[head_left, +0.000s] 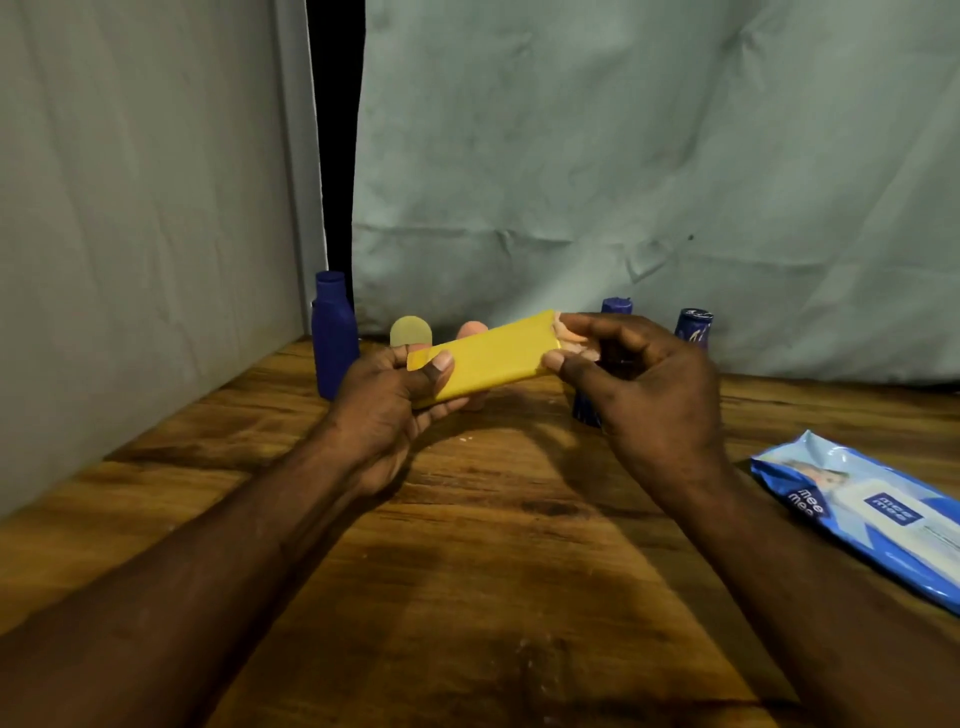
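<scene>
I hold a flat yellow box (493, 356) in the air above the wooden table (467, 571). My left hand (395, 410) grips its left end, thumb on top. My right hand (644, 384) pinches the right end, where something pale pink (569, 335) shows at the box's opening. The box tilts up toward the right.
A dark blue bottle (335, 338) stands at the back left. Two more dark blue containers (693, 325) stand behind my right hand, one partly hidden. A yellowish round lid (410, 330) and a pink object (472, 328) sit behind the box. A blue wet-wipes pack (872, 512) lies at right. Cloth backdrops close off the back and left.
</scene>
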